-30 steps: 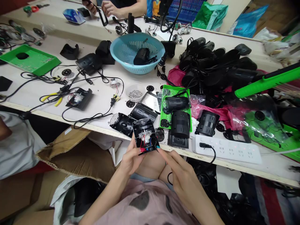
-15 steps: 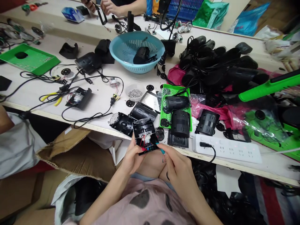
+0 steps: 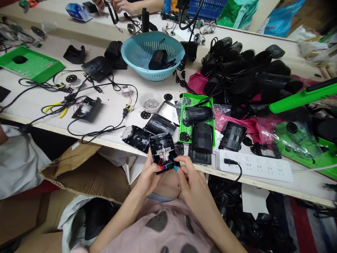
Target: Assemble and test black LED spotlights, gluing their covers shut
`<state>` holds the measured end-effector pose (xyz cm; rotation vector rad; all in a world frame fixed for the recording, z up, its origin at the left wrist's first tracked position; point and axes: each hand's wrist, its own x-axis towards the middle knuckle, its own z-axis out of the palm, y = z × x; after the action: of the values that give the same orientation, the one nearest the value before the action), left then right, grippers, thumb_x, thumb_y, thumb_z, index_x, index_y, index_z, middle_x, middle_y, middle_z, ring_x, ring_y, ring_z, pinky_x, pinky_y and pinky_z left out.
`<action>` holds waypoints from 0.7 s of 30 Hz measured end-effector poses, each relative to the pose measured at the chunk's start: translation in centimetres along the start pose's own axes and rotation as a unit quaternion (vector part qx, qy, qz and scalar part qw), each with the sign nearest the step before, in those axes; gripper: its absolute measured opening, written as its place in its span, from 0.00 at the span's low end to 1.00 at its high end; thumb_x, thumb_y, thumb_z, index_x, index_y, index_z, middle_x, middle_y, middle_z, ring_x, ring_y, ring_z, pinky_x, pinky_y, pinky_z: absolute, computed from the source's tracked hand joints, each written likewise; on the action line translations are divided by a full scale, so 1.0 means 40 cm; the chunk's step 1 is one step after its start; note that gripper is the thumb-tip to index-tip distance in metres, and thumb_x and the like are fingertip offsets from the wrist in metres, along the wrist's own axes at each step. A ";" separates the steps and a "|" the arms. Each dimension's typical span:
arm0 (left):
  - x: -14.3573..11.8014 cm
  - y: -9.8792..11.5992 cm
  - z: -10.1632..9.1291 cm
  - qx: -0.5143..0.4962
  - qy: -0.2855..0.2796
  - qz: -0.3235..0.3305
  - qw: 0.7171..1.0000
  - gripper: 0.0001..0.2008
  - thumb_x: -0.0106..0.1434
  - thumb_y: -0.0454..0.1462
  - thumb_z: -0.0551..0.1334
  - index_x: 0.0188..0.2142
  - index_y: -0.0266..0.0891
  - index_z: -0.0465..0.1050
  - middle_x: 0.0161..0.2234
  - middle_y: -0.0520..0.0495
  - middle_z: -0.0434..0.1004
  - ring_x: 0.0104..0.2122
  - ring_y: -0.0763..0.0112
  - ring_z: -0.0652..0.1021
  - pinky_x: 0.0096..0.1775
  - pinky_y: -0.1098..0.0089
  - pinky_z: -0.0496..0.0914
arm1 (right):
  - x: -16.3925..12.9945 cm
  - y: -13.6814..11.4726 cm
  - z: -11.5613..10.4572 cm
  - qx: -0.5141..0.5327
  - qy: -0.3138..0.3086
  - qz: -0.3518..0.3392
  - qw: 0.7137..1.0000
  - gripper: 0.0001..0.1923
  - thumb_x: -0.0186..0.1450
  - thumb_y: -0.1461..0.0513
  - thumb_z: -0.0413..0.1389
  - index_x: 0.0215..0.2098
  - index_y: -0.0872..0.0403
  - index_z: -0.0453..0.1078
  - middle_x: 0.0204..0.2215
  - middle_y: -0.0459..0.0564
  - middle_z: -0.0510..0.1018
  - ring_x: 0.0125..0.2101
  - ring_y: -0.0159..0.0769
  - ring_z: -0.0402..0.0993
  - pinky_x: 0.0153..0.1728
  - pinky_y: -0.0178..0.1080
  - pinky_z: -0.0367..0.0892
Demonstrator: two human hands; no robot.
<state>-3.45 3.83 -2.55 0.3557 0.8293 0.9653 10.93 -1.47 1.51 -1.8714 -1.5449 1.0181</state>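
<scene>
My left hand (image 3: 149, 175) grips a small open black housing (image 3: 162, 149) from below and the left, just in front of the table edge. Inside the housing I see red and black wires and a small white part. My right hand (image 3: 191, 181) is curled against the housing's lower right corner, its fingertips pinching at the wires there; a thin black cable hangs below them. On the table just behind lie other black housing halves (image 3: 160, 124) and a green perforated tray (image 3: 196, 121) with black cylindrical parts on it.
A blue colander (image 3: 154, 58) with a black part stands at the back. A white power strip (image 3: 256, 168) lies at the front right, a heap of black casings (image 3: 244, 75) behind it. Yellow pliers (image 3: 56, 109) and cables lie left. Another person's hands (image 3: 118, 5) work opposite.
My right hand has closed in from an open reach to a curled pinch at the housing's lower right corner. The housing sits slightly higher against the table edge.
</scene>
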 end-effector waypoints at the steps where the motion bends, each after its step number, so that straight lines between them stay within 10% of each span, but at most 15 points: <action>1: 0.000 0.000 0.000 -0.001 0.000 0.000 1.000 0.42 0.46 0.28 0.64 0.62 0.51 0.64 0.42 0.52 0.79 0.40 0.65 0.76 0.41 0.68 0.71 | -0.001 -0.002 0.000 -0.012 0.004 -0.007 1.000 0.16 0.74 0.60 0.42 0.55 0.48 0.65 0.31 0.45 0.78 0.31 0.38 0.74 0.35 0.37 0.66; 21: -0.003 -0.013 0.007 -0.018 0.006 0.009 1.000 0.33 0.47 0.28 0.63 0.54 0.49 0.70 0.40 0.52 0.79 0.40 0.65 0.75 0.42 0.67 0.71 | -0.001 0.012 -0.005 -0.090 0.014 -0.077 0.993 0.15 0.72 0.66 0.43 0.49 0.49 0.69 0.38 0.48 0.81 0.38 0.41 0.79 0.37 0.38 0.67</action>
<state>-2.97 3.49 -2.63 0.3280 0.8193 0.9987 11.35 -1.61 1.27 -1.8412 -1.7855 0.8039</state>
